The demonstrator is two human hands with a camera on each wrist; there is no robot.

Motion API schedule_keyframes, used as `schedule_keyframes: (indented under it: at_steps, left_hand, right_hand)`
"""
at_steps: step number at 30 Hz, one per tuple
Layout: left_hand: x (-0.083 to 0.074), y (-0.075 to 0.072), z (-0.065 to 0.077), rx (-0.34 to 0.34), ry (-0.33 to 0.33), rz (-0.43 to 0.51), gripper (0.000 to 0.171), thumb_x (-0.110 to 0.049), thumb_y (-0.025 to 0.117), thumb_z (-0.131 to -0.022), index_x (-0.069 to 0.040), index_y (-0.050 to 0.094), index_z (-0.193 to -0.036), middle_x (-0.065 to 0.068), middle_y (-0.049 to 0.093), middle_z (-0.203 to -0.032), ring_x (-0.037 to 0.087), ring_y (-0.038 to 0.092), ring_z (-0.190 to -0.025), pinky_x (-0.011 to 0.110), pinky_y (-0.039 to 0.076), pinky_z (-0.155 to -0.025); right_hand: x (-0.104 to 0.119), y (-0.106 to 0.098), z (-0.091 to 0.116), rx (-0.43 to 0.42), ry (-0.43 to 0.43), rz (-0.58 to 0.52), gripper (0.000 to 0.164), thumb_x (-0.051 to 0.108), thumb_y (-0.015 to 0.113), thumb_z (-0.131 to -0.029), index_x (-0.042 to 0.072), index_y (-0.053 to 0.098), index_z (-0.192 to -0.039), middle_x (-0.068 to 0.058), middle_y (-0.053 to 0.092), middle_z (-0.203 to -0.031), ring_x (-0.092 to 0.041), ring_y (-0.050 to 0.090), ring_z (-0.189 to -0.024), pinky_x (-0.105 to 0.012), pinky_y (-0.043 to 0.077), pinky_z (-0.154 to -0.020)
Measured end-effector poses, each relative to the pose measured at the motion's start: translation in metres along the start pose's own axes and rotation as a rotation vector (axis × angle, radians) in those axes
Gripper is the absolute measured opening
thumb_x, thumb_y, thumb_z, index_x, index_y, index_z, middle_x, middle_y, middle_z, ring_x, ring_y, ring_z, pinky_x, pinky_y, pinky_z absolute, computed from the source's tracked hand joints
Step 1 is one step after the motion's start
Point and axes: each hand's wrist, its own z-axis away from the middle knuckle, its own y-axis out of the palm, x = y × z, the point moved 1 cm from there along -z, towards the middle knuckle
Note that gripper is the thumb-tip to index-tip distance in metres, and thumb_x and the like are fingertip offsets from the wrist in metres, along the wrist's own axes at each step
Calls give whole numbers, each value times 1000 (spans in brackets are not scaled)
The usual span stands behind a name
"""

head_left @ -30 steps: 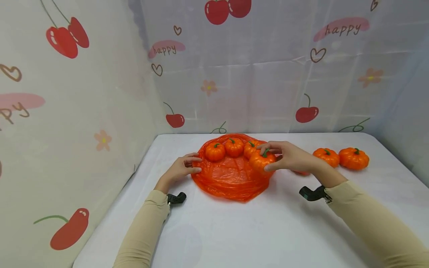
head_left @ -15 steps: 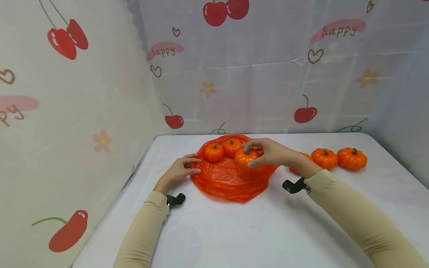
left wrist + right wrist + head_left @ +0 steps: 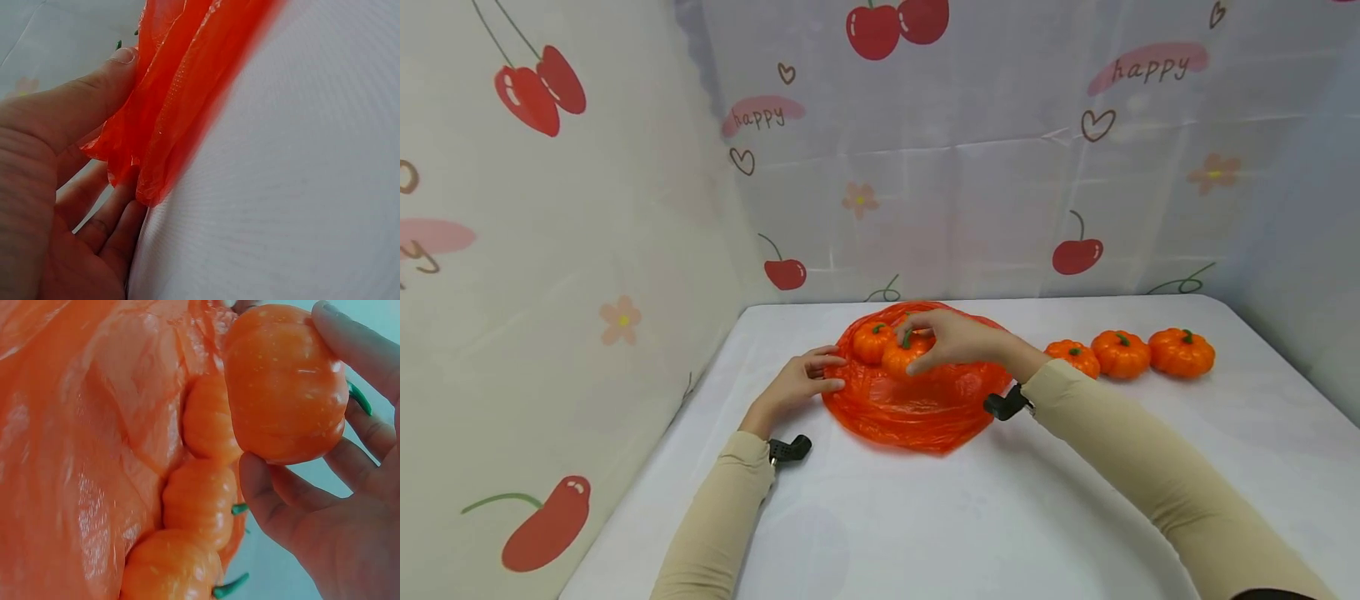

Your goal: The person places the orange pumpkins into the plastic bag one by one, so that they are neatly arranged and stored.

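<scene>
A thin red-orange plastic bag point(image 3: 917, 421) lies spread with its mouth facing up. My left hand point(image 3: 796, 382) holds the bag's left rim; in the left wrist view the crumpled edge point(image 3: 169, 119) passes between thumb and fingers. Over the bag, my right hand point(image 3: 958, 340) grips a small orange pumpkin point(image 3: 284, 387) with a green stem, its fingers and thumb round the sides. Just left of it, a pumpkin point(image 3: 872, 342) sits in the bag. The right wrist view has three pumpkins point(image 3: 200, 503) in a row along the bag's side; the right hand mostly hides two of them in the head view.
Three more pumpkins stand in a row right of the bag: a near one point(image 3: 1072, 357) by the right sleeve, a middle one point(image 3: 1120, 354) and a far one point(image 3: 1182, 353). The white table point(image 3: 940, 517) meets a printed curtain point(image 3: 970, 208) behind.
My right hand has carried the pumpkin leftward across the bag, from its right side to beside the leftmost pumpkin. The left hand has stayed at the bag's left rim.
</scene>
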Motion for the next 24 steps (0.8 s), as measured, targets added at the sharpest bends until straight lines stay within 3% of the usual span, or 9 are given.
schedule_keyframes:
  at_steps: [16, 24]
  left_hand:
    - [0, 0, 1, -17, -3, -30, 47, -36, 79, -91, -21, 70, -135, 5, 45, -161, 34, 50, -142, 47, 52, -110]
    - [-1, 0, 2, -11, -17, -36, 47, -36, 79, -91, -23, 69, -135, 4, 44, -162, 34, 47, -145, 48, 50, -111]
  right_hand:
    - [1, 23, -34, 8, 7, 113, 38, 38, 88, -82, 29, 66, -112, 4, 61, -122, -20, 52, -118, -38, 51, -101]
    - [5, 29, -44, -9, 49, 144, 44, 40, 87, -82, 26, 65, -118, 1, 60, -124, -23, 53, -118, -43, 48, -109]
